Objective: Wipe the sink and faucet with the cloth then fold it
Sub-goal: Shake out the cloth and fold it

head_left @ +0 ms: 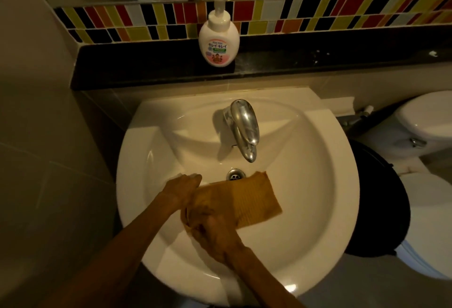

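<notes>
A mustard-yellow cloth (252,197) is stretched flat above the bowl of the white sink (305,209), just below the drain (235,174). My left hand (182,189) holds the cloth's far left edge. My right hand (211,230) grips its near left corner, fingers curled round the fabric. The cloth's right end hangs free. The chrome faucet (244,131) stands at the back of the sink, spout pointing toward me, apart from both hands.
A white soap pump bottle (218,40) stands on the black ledge (342,60) behind the sink, under a band of coloured tiles. A white toilet (425,124) and a black bin (381,209) sit to the right.
</notes>
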